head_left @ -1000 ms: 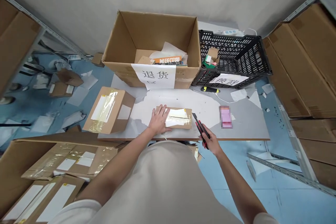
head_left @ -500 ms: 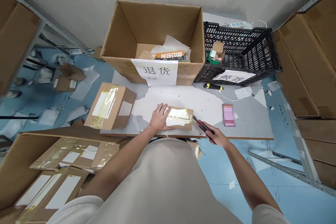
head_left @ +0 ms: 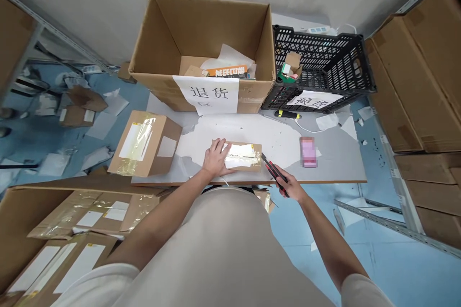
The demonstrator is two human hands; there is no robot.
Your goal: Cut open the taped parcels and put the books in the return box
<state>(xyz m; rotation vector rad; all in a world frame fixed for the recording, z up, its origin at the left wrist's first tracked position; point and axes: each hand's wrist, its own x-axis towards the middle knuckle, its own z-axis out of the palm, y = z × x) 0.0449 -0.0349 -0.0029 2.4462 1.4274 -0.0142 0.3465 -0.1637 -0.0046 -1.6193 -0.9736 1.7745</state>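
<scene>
A small taped cardboard box [head_left: 243,157] with a white label lies flat near the table's front edge. My left hand [head_left: 215,157] grips its left end, thumb and fingers over the top and side. In my right hand [head_left: 288,184] is a black and red utility knife [head_left: 275,171], closed fingers round its handle. The knife's tip points at the box's right end; whether it touches the cardboard I cannot tell. A larger taped box [head_left: 147,144] stands left of my left hand. Right of the knife lies a pink, blurred-out item [head_left: 309,152].
At the table's [head_left: 338,163] back stand a big open carton [head_left: 154,86] holding papers and packets, and a black plastic crate [head_left: 345,81]. A black and yellow tool [head_left: 287,114] lies before the crate. Left below, another carton [head_left: 14,230] holds several taped boxes. Stacked cartons [head_left: 425,76] flank the right.
The whole view has shifted slightly, so things appear a little further left and higher. My hands keep nearly the same places at the small box, the knife still at its right end.
</scene>
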